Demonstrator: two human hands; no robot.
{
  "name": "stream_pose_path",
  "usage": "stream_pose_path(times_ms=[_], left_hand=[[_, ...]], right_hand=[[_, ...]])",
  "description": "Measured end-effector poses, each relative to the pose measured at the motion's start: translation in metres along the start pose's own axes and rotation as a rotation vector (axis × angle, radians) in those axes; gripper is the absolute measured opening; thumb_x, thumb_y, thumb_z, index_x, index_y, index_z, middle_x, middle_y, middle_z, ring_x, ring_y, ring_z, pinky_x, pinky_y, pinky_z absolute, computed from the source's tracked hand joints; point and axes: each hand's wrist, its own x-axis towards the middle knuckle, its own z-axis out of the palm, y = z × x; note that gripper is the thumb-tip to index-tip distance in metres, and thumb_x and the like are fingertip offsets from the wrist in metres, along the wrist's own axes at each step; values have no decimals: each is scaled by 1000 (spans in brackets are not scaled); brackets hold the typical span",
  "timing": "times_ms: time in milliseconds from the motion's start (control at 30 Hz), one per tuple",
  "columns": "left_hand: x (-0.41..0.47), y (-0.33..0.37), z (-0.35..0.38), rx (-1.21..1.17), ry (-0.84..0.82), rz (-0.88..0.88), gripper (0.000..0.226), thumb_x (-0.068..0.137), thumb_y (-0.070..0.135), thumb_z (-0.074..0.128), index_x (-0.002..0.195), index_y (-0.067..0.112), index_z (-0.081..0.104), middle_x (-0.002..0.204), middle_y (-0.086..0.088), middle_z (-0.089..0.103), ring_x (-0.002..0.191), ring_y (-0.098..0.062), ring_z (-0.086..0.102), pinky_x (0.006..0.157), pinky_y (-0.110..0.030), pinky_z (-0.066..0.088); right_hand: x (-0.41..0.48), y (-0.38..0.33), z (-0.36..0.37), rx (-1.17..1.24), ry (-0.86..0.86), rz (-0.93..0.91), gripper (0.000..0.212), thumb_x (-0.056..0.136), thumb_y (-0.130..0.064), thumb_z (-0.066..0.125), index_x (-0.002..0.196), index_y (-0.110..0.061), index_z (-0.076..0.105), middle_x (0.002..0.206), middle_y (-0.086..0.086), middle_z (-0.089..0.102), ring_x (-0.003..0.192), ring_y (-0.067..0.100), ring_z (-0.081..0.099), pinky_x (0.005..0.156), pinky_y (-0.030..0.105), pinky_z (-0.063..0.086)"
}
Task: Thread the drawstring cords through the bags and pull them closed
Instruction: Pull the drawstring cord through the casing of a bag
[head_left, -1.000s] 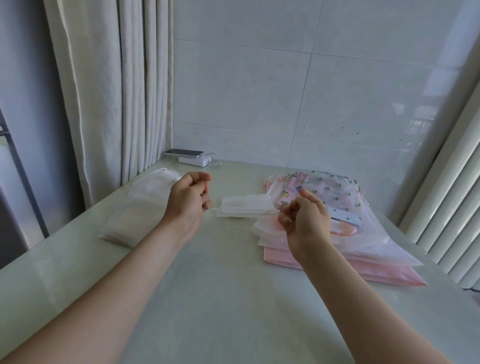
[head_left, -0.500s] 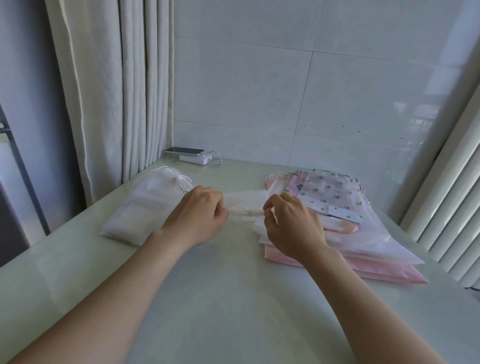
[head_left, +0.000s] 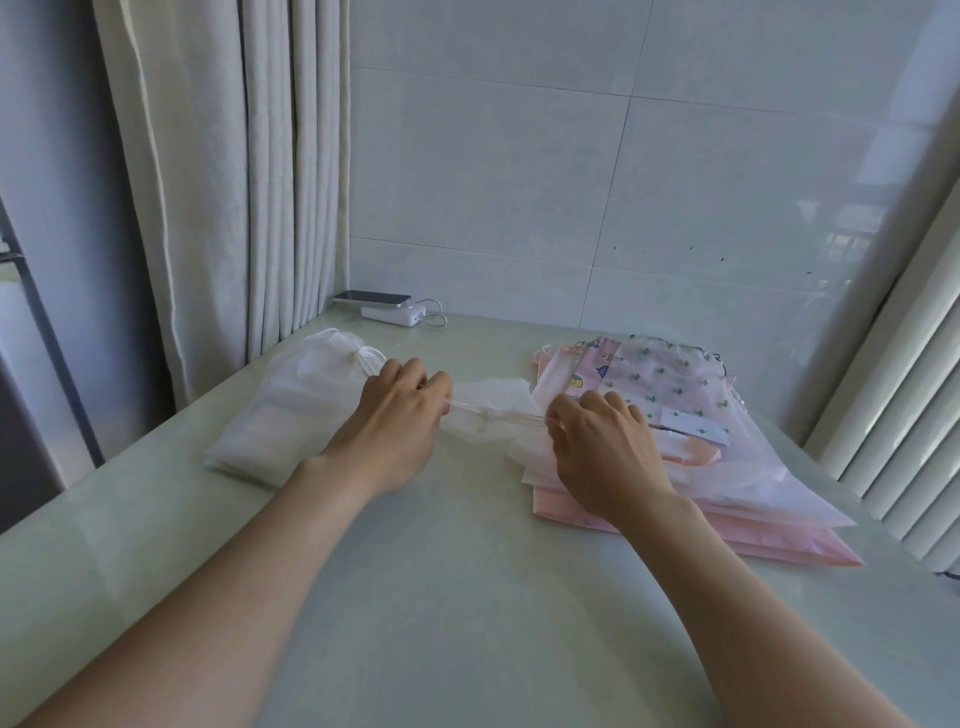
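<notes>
In the head view, the left hand (head_left: 400, 423) and the right hand (head_left: 605, 449) are both low over the tabletop (head_left: 467, 597), with their backs turned up. Between the two sets of fingers a small white bag (head_left: 493, 400) lies crumpled. A thin drawstring cord (head_left: 498, 415) runs across it from one hand to the other. The left fingers (head_left: 436, 387) are curled and pinch the left end of the cord. The right fingers (head_left: 558, 415) are curled too and pinch its right end — the cord looks tight between them.

To the left of the left fingers lies a pile of white bags (head_left: 280, 415), the top one gathered at its mouth. Under and beyond the right fingers is a stack of pink bags (head_left: 779, 540), with a cactus-print bag (head_left: 675, 374) on top. Far beyond the left fingers, near the wall, a phone (head_left: 371, 298) rests on a white power bank (head_left: 392, 315) — just beside the curtain (head_left: 234, 182).
</notes>
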Motion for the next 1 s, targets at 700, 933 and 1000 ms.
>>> stream_pose_path(times_ms=[700,933,1000], left_hand=[[3,28,-13,-23,216,45,7,100,11,65,100,12,72,85,-6,64,80,-36,61,66,-41,52],[0,37,4,-307,112,116,14,106,13,57,112,14,69,99,-3,71,89,-29,66,77,-42,54],[0,37,5,-342,67,80,13,108,14,50,106,17,63,92,0,67,82,-28,61,74,-44,52]], right_hand=[[0,-29,-17,29,47,116,24,86,-7,66,67,-14,54,50,0,34,43,25,28,51,32,21],[1,-30,-9,462,354,127,26,99,-18,53,113,-18,75,63,6,66,53,32,55,49,37,46],[2,-30,-10,584,402,105,34,99,-19,45,116,-14,74,72,2,72,59,25,65,58,39,55]])
